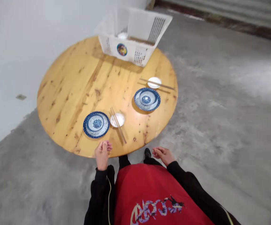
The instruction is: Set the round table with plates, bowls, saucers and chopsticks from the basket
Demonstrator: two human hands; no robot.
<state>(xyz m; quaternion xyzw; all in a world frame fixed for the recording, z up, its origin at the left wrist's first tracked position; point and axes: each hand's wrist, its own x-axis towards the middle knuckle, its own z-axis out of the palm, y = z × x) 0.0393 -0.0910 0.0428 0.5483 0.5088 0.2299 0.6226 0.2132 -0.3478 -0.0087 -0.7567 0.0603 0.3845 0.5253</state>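
My left hand [103, 152] is over the near edge of the round wooden table [72, 90], its fingers curled in and nothing visible in them. Just beyond it lies a blue-and-white plate [96, 124]. To that plate's right, a pair of chopsticks [118, 126] rests across a small white dish [119, 120]. My right hand [163, 154] hovers off the table's front right edge, fingers bent together, with no object showing. Farther right on the table sits a second blue-and-white plate [147, 99]. Behind it, more chopsticks [166, 86] lie over another small white dish [154, 82].
A white plastic basket [135, 53] stands at the table's far edge, with a white item [122, 35] and something brown inside. A pale wall [13, 47] is close to the table's left. Grey concrete floor [220, 125] extends on the right.
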